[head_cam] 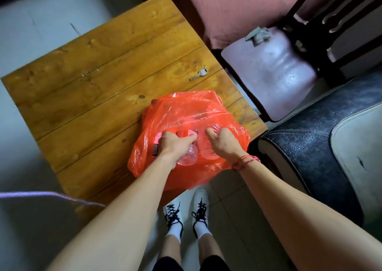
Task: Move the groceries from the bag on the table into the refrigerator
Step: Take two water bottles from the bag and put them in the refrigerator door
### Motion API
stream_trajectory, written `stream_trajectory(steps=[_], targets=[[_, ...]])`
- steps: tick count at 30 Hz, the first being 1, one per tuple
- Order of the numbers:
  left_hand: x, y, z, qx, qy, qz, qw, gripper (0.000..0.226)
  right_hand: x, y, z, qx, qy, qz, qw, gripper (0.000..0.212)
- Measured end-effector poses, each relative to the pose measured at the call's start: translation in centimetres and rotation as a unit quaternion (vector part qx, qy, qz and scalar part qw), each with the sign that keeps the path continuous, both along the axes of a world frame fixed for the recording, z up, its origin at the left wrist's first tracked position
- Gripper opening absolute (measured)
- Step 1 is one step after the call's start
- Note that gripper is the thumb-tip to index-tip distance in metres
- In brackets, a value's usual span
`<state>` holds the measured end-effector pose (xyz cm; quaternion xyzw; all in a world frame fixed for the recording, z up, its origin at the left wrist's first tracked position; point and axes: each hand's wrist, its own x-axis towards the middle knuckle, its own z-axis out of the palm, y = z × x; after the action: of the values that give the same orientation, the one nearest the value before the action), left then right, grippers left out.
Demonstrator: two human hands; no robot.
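Sitting at the wooden table's (pixel 103 64) near edge, red plastic bag (pixel 186 109) lies open. Left hand (pixel 175 144) is wrapped round a clear bottle (pixel 189 157), right hand (pixel 222 141) clutches the bag's plastic. Key (pixel 198 74) further up the table.

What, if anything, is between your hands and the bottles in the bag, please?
Nothing at the left hand: it grips a clear bottle. The right hand holds the red bag, whose film seems to cover the second bottle.
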<state>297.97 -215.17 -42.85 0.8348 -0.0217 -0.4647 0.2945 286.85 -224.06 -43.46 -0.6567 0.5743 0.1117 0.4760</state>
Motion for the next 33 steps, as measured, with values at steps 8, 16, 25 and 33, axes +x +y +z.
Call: stream_trajectory(steps=[8, 16, 25, 33], targets=[[0.9, 3.8, 4.5, -0.055, 0.031, 0.01, 0.998, 0.059, -2.1, 2.7, 4.4, 0.181, -0.1, -0.146, 0.967, 0.049], [1.5, 7.9, 11.9, -0.133, 0.103, -0.017, 0.986, 0.019, -4.7, 4.6, 10.9, 0.312, -0.217, -0.125, 0.916, 0.06], [2.9, 8.5, 21.6, -0.265, 0.136, -0.073, 0.952, 0.066, -4.7, 4.2, 21.4, 0.299, -0.314, 0.0, 0.901, 0.055], [3.0, 6.1, 31.7, -0.415, 0.054, -0.071, 0.905, 0.058, -2.9, 2.4, 31.8, 0.166, -0.412, 0.054, 0.894, 0.04]])
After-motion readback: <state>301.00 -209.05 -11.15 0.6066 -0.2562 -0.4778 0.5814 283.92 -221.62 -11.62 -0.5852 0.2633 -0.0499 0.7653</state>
